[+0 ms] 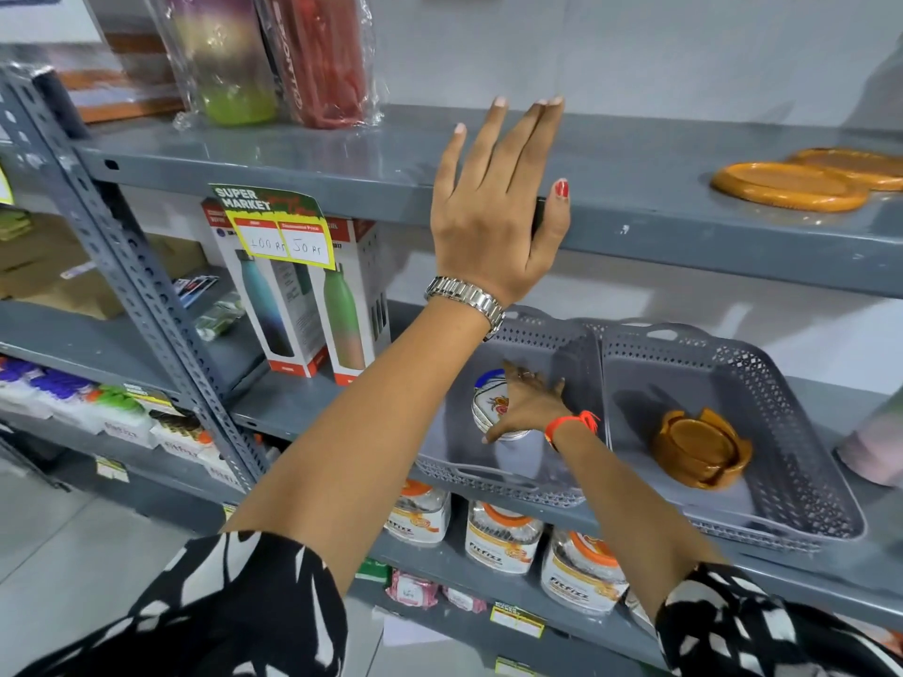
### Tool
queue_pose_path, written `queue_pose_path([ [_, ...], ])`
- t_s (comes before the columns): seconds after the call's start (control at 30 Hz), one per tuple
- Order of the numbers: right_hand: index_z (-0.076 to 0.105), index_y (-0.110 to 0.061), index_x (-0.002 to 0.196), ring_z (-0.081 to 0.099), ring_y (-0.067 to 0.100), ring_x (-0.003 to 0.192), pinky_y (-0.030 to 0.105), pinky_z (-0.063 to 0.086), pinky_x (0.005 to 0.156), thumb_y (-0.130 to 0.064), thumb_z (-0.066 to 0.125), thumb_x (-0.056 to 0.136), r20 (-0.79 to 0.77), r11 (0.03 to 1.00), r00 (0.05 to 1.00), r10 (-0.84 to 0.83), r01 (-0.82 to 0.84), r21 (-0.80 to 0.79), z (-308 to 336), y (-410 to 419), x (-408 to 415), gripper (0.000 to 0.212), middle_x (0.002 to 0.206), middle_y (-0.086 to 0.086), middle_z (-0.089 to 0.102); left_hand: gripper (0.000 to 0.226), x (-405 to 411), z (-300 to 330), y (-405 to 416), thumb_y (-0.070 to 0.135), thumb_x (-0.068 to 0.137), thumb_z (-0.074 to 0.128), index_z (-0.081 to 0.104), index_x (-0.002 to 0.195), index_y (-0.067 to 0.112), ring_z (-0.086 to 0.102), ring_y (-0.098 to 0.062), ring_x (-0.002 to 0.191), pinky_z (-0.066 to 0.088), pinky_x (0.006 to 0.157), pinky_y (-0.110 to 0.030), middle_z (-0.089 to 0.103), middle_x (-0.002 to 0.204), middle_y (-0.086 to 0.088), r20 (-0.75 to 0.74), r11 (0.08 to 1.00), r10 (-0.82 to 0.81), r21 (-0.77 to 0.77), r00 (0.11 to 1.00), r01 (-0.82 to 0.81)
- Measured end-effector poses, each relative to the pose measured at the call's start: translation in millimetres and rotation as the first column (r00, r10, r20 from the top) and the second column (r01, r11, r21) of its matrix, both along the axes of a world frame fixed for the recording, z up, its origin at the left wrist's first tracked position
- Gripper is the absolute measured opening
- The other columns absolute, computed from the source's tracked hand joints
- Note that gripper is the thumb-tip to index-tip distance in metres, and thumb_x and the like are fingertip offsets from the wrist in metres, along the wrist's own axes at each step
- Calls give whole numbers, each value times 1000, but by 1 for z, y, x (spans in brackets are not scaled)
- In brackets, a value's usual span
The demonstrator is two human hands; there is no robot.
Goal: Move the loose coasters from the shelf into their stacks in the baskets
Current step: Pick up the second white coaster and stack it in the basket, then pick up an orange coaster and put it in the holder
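Two loose orange round coasters (790, 185) lie on the upper shelf (342, 158) at the far right, one partly behind the other. My left hand (496, 207) lies flat on that shelf's front edge, fingers apart, holding nothing. Below it, my right hand (530, 408) reaches into the left grey basket (493, 473). Its thumb and fingers grip the top white patterned coaster (488, 400) of a stack there. The right grey basket (791, 505) holds a brown holder with a stack of orange coasters (698, 447).
Wrapped bottles (273, 56) stand at the upper shelf's left. Boxed bottles (312, 305) stand left of the baskets, a pale bottle (874, 442) at the right edge. Jars (503, 535) fill the shelf below. A slotted grey upright (146, 295) runs down the left.
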State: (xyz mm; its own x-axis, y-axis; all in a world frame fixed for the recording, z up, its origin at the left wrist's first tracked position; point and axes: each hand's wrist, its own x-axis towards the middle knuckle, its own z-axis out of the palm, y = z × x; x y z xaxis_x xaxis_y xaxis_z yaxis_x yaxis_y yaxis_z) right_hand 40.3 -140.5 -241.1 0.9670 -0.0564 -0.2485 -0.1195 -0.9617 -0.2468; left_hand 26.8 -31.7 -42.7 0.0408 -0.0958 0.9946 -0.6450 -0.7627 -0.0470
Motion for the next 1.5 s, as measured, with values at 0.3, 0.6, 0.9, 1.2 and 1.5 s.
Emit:
queue_pose_path([
  [0.3,12,-13,150,18,34,143,65,18,113,-45,85,61,84,997,995,-54,49,60,3,-3,2,119,154,15,24,51,1,0,0,32,89,34,61,125,7,52,-26,121,31,104,-43,62,124,-3,6,1000,15,3,1000,-16],
  [0.6,67,-15,111,57,31,105,42,51,88,-45,60,76,769,980,611,-189,65,189,64,19,-84,47,108,8,70,50,-3,1,3,31,91,34,58,127,7,52,-25,121,31,104,-42,62,124,-5,-24,999,20,31,1000,-19],
  [0.9,71,-9,70,59,29,70,26,44,70,-24,67,81,984,995,-150,-97,8,99,188,-11,-159,18,70,3,71,50,-12,3,3,30,92,35,51,134,8,48,-26,125,26,106,-44,57,130,-6,-97,999,-7,44,995,12],
  [1.2,54,-6,121,47,38,116,44,41,96,-60,71,70,783,866,444,-435,445,228,270,-69,-142,76,121,17,60,51,-22,3,2,28,91,36,48,134,5,45,-31,126,25,107,-48,56,130,-13,-197,998,-57,-12,979,56],
  [1.5,50,-1,116,54,40,111,41,44,89,-51,75,68,729,837,492,-477,508,204,274,-71,-131,74,113,21,62,51,-27,5,4,28,90,35,50,133,3,46,-33,125,26,105,-49,57,129,-14,-258,998,-62,0,964,64],
])
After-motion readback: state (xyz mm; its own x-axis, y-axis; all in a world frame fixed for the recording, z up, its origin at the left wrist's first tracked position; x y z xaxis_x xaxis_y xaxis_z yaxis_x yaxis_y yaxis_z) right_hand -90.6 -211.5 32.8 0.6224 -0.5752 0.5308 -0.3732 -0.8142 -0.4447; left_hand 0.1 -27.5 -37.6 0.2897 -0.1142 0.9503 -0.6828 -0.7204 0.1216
